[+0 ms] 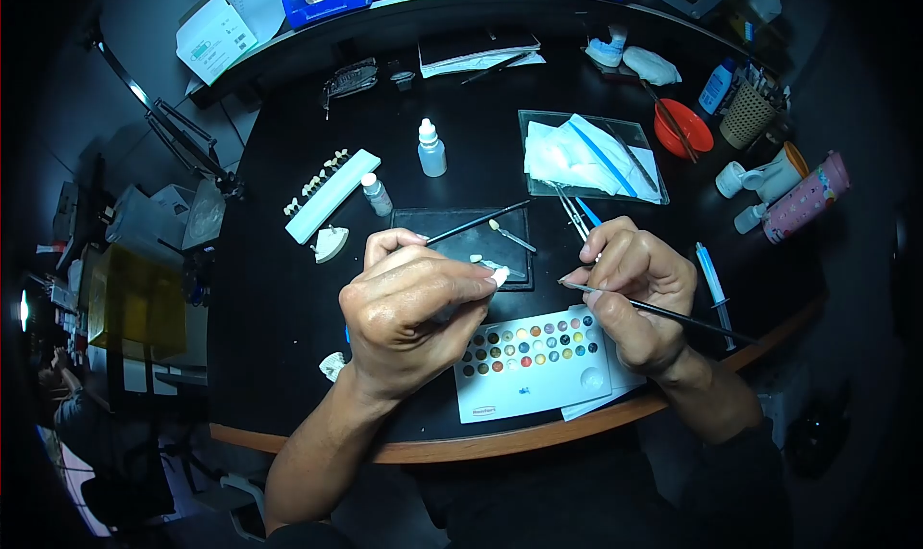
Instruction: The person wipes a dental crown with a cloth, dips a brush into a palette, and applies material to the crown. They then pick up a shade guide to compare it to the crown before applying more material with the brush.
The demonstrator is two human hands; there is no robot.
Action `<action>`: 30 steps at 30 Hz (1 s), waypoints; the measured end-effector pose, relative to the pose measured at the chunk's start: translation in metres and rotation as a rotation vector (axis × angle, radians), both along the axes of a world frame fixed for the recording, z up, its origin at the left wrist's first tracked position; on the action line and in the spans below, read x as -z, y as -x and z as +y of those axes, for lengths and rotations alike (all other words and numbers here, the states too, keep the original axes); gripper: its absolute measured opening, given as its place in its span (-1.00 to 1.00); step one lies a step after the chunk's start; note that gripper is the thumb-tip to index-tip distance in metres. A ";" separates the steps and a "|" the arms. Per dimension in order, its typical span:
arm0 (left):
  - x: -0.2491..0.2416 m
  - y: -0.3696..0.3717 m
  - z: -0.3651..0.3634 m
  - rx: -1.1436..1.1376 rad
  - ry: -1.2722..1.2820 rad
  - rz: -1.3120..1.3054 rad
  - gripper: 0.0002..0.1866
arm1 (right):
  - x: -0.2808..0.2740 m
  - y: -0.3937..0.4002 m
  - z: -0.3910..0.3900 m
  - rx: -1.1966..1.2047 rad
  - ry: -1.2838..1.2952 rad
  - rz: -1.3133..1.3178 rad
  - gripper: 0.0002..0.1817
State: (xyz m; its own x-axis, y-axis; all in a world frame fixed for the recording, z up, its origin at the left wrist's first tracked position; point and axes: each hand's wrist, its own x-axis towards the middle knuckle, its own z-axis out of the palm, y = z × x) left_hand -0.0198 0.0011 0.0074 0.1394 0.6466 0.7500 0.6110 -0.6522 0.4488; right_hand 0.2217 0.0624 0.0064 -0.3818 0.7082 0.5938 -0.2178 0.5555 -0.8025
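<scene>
My left hand (413,294) is closed, pinching a small white dental crown (501,276) between its fingertips. A dark-handled brush (478,221) sticks out from between the fingers of the same hand. My right hand (639,285) grips a fine paintbrush (663,310), its tip pointing left toward the crown, a short gap apart. Below both hands lies a white palette card (500,395) with rows of coloured paint wells. Under the left fingertips is a dark flat slab (433,224) bearing a tooth-shaped shade tab (512,234). Tweezers (573,212) show just behind the right hand.
A shade guide (335,195), a small bottle (377,195) and a dropper bottle (432,150) stand beyond. Tissues (577,155) lie on a glass plate. Right of them are a red bowl (699,137), a pink tumbler (808,198) and a syringe (713,285).
</scene>
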 end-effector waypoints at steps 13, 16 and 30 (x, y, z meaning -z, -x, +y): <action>-0.005 0.001 -0.004 -0.026 -0.006 0.064 -0.77 | 0.000 0.000 -0.002 -0.059 0.047 -0.052 -0.84; -0.007 0.002 -0.003 -0.039 -0.025 0.093 -0.78 | -0.001 -0.001 -0.002 -0.064 0.024 -0.069 -0.85; -0.009 0.006 -0.002 -0.067 -0.059 0.158 -0.77 | 0.020 -0.066 -0.037 0.077 -0.141 -0.268 -0.90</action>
State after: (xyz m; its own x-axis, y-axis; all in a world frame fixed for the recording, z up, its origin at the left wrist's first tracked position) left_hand -0.0261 -0.0007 0.0161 0.2166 0.6138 0.7591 0.7135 -0.6303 0.3061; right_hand 0.2873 0.0252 -0.0140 -0.4865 0.6589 0.5737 0.0382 0.6720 -0.7395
